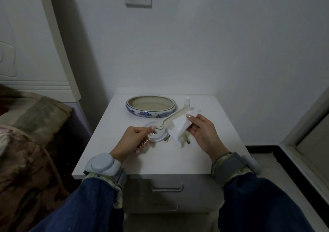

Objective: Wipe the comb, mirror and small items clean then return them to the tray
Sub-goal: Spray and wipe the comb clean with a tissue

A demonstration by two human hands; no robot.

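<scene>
Head view of a white nightstand [124, 158]. The left hand [132, 142] grasps the brush end of a folding comb [175, 118], fingers curled round the bristled handle, thumb lying along the top near the hinge. From this grip the comb's toothed bar extends up and to the right, held above the tabletop. The right hand [203, 132] pinches a white tissue [179, 127] against the far end of the comb, thumb on top, fingers curled behind; the tissue's loose corners hang below the grip. Directly under the left hand's thumb, a round white mirror [156, 134] lies flat on the nightstand. Beneath the hanging tissue lie small hair clips [187, 139], partly hidden. Beyond both grips, toward the wall, stands the blue-and-white ceramic tray [151, 111], nothing visible inside it. Just behind the right hand's fingertips stands a small white bottle [187, 101].
</scene>
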